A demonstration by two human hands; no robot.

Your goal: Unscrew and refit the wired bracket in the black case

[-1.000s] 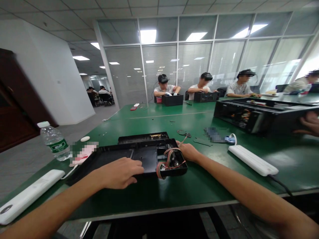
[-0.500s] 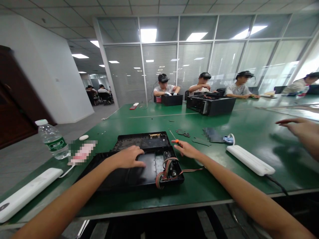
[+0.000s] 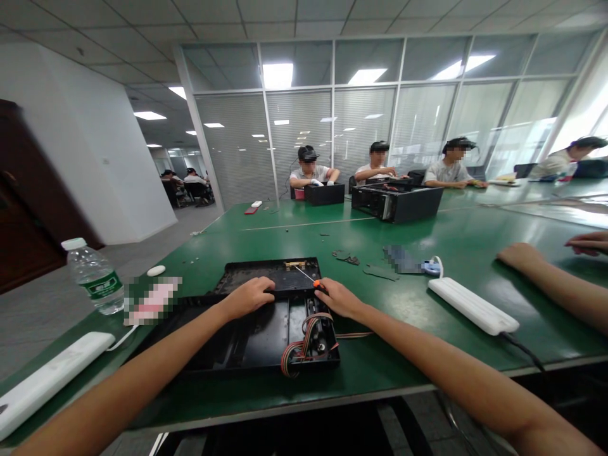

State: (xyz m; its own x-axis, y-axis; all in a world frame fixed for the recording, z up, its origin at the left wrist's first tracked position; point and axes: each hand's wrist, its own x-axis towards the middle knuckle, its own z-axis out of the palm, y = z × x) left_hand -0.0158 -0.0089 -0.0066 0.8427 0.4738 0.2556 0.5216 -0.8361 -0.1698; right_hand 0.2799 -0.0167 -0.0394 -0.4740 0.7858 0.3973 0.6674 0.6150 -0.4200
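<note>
A black plastic casing (image 3: 247,345) lies opened out on the green table, with its narrower section (image 3: 256,271) on the far side. My left hand (image 3: 251,295) is closed over the ridge between the two sections. A screwdriver (image 3: 317,285) with an orange and black handle is in my right hand (image 3: 339,297). Its thin shaft points up and left, the tip close to a brass-coloured strip (image 3: 295,264) on the far section; contact cannot be made out. Multicoloured ribbon wires (image 3: 304,339) spill from mechanical parts at the casing's right end.
Left stand a water bottle (image 3: 97,278) and a white power strip (image 3: 57,380). Another power strip (image 3: 470,306) lies right, near a co-worker's arm (image 3: 546,272). Flat dark pieces (image 3: 346,258) lie beyond the casing. Across the table, people work by a large black box (image 3: 403,201).
My right hand has brought the screwdriver left, over the casing, its tip now near the brass-coloured strip. My left hand has shifted onto the ridge, its fingers closing. The neighbour's arm has moved.
</note>
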